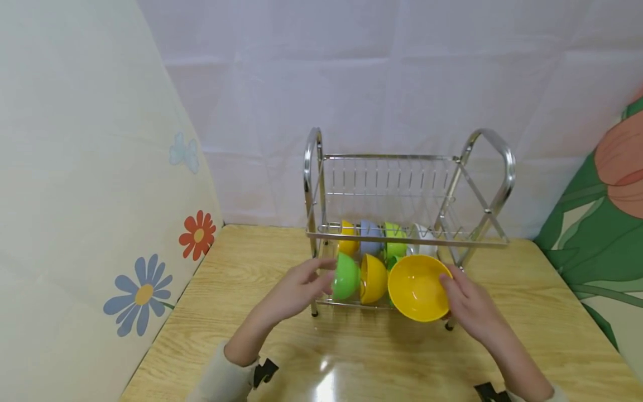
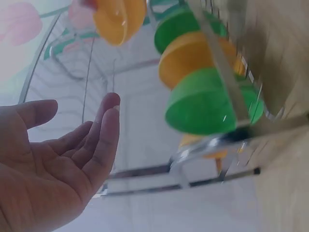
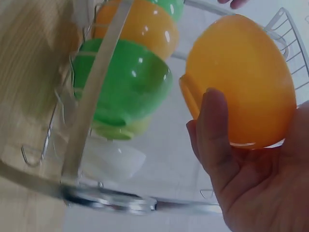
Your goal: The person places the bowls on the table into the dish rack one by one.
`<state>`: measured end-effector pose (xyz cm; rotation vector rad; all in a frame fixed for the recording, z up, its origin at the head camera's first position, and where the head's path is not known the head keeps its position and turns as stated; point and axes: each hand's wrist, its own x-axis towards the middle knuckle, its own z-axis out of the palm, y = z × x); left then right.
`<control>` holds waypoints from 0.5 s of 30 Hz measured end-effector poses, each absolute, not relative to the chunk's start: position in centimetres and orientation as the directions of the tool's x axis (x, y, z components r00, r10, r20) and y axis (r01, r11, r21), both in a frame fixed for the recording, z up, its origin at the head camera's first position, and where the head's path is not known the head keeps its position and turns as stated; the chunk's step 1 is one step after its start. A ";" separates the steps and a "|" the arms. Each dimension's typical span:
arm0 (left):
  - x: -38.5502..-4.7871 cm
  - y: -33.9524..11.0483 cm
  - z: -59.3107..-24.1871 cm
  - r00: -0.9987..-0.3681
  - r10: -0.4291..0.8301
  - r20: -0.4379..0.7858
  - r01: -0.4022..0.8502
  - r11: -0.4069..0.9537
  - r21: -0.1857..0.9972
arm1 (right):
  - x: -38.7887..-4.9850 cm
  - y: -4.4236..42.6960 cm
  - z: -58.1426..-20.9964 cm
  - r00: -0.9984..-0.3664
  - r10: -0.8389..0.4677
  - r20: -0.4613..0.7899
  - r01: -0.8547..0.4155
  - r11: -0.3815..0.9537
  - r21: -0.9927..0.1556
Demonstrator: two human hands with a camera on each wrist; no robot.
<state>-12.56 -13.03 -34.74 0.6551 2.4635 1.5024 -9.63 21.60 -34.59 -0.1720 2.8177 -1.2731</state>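
Observation:
My right hand [image 1: 471, 307] holds a yellow bowl [image 1: 418, 289] by its right side, the thumb at the rim. The bowl's inside faces the head camera, in front of the lower tier of a metal dish rack [image 1: 402, 239]. In the right wrist view the fingers lie against the bowl's outside [image 3: 241, 82]. My left hand [image 1: 296, 291] is near the rack's left side, holding nothing. The left wrist view shows its fingers loosely bent, apart from the bright green bowl [image 2: 207, 104]. Beside that stands another yellow bowl [image 1: 374, 278], then a darker green bowl [image 3: 123, 79], partly hidden in the head view.
Behind the front row on the lower tier stand a yellow bowl [image 1: 348, 243], a blue-grey bowl [image 1: 370, 245], a lime green bowl [image 1: 395, 249] and a white bowl [image 1: 426, 249]. The rack stands on a wooden table [image 1: 241, 245], close to a pale cloth wall [image 1: 261, 111].

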 end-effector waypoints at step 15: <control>-10.9 -16.6 -29.0 -0.912 0.186 0.365 0.402 0.579 0.709 | -11.3 23.4 -33.5 -0.992 -0.066 0.111 -0.107 0.896 -0.430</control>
